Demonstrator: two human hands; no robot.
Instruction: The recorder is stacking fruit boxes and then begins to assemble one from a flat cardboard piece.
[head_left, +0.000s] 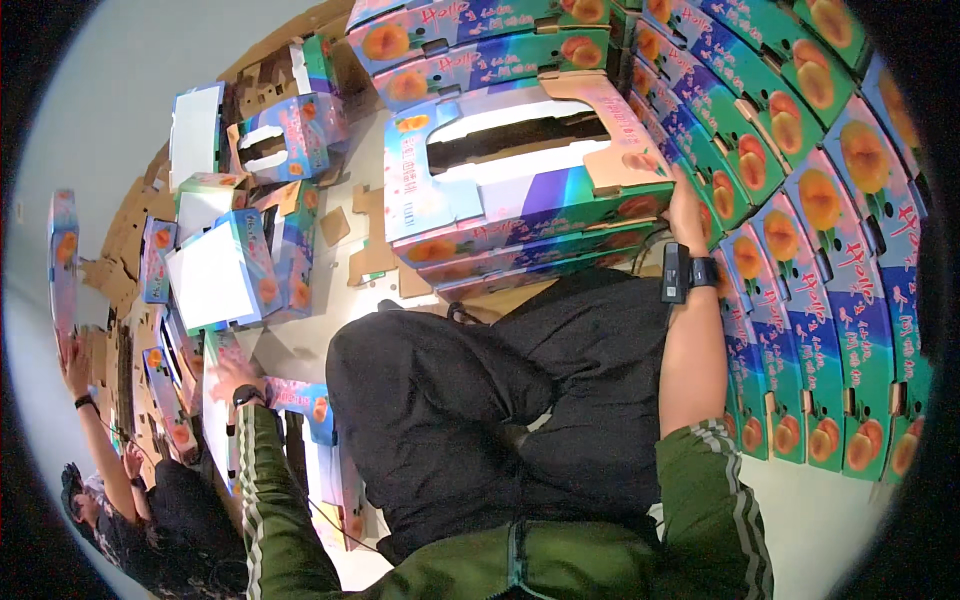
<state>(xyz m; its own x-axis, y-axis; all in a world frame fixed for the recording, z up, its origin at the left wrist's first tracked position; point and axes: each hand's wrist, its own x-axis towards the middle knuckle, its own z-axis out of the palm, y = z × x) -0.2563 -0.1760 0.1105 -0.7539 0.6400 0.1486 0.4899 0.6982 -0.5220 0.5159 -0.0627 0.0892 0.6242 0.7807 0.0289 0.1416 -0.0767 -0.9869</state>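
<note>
We wore a dark green jacket with white stripes along the sleeves, the right sleeve pushed up above the elbow, over loose black trousers. Just behind our right hand [686, 212] sat a black wristband carrying a small black device; behind our left hand [232, 368], a black watch.

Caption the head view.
Seated person's right hand steadies colourful peach-printed cardboard boxes; left hand touches flat cartons.

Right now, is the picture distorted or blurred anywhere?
Head view: strong fisheye bending, so the stacked fruit boxes curve toward the dark rim; the right hand on the folded box is fairly sharp; the left hand looks slightly soft; lighting is even.
</note>
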